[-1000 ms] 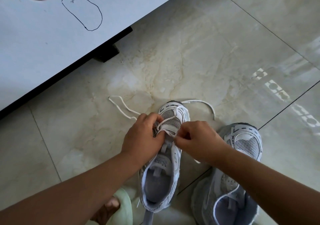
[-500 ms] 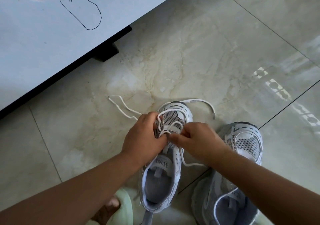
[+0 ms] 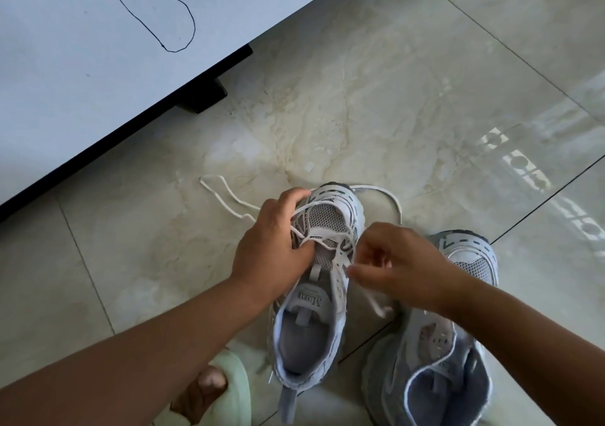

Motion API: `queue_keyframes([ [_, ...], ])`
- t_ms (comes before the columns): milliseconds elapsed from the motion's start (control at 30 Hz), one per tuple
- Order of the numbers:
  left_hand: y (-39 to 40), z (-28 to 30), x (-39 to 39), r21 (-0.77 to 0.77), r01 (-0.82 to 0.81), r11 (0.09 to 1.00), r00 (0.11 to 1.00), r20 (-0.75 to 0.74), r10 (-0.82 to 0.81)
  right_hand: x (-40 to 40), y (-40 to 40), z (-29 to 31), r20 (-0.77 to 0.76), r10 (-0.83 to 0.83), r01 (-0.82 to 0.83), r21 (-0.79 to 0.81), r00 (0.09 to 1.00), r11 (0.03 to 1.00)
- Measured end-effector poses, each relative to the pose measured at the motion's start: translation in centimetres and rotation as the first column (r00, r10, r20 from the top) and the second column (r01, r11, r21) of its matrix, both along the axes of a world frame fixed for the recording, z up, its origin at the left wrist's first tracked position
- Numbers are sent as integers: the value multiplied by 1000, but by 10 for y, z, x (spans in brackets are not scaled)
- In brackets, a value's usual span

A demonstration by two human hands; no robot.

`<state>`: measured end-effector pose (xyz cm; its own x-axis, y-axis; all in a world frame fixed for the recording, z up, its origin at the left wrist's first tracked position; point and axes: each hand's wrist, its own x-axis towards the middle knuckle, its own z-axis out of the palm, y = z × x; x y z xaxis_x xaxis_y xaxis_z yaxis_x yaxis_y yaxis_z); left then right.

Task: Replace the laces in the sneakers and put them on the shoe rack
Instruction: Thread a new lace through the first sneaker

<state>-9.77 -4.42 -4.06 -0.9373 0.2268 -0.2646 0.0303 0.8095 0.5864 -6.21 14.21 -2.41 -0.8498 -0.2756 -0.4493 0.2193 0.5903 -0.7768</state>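
Right grip [image 3: 389, 268] pinching lace [image 3: 373, 301] at a mid eyelet, left grip [image 3: 278, 245] clamping sneaker [image 3: 314, 281] on floor [image 3: 360, 98]; mid-lacing, next likely pull slack through, cross over

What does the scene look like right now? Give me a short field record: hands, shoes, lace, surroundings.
left hand: grips the near sneaker's toe end, fingers curled over its side
right hand: pinches the white lace beside the eyelets
near sneaker: upright on the floor, lace only through the front eyelets
white lace: loose ends trail on the tiles past the toe
second sneaker: stands to the right, no lace visible, partly hidden by the right arm
floor: glossy beige tiles
slipper: green, on a foot, bottom edge
cabinet: white, upper left
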Motion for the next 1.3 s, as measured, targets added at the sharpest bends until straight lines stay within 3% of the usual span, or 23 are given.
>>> queue_keyframes([
  [200, 4, -4, -1, 93, -22, 995, 997, 79, 14, -9, -25, -11, -54, -243, 247, 101, 969, 964],
  [367, 4, -4, -2, 102, -27, 994, 995, 101, 16, -14, -33, -12, -148, -198, 227, 211, 969, 951],
  [467, 4, -6, -2, 112, -15, 994, 996, 89, 5, -17, -36, -15, -287, -118, 200, 276, 951, 940],
  [533, 3, -7, -2, 116, -25, 993, 997, 81, 15, -16, -34, -21, -368, -93, 177, 199, 925, 964],
  [667, 5, -8, 0, 107, -44, 993, 997, 65, 37, -1, -21, -21, -369, -113, 94, -69, 923, 993],
  [900, 1, -10, 1, 99, -112, 989, 993, 48, 108, 25, 0, 2, -219, -198, 124, -311, 955, 942],
  [1067, 1, -3, -1, 20, -12, 1000, 999, -30, 13, 15, -8, 1, 41, -278, 281, -162, 960, 946],
  [1167, 3, -1, -1, 1, -17, 1000, 1000, 2, 17, 1, -21, -1, 57, -302, 306, -87, 951, 948],
  [1300, 5, -2, 0, 20, -45, 999, 999, 12, 45, -8, -32, -6, -23, -301, 301, 148, 953, 942],
])
